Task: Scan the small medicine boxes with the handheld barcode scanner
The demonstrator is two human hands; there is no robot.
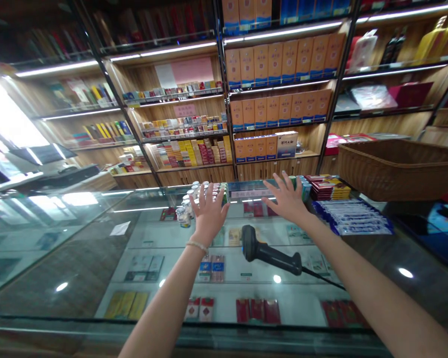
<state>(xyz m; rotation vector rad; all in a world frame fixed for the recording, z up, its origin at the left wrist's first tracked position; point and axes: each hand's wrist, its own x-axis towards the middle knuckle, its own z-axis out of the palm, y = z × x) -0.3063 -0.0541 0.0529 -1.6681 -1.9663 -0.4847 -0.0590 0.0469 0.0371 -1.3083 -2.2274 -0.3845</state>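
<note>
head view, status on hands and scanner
Left hand open by small containers, contact unclear. Right hand open, apparently empty. Scanner on glass counter, between forearms, ungripped.

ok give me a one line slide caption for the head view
Left hand and right hand spread open over a glass counter, a corded scanner lying on it.

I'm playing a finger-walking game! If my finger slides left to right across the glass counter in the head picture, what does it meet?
White paper → left hand → right hand → basket.
</note>
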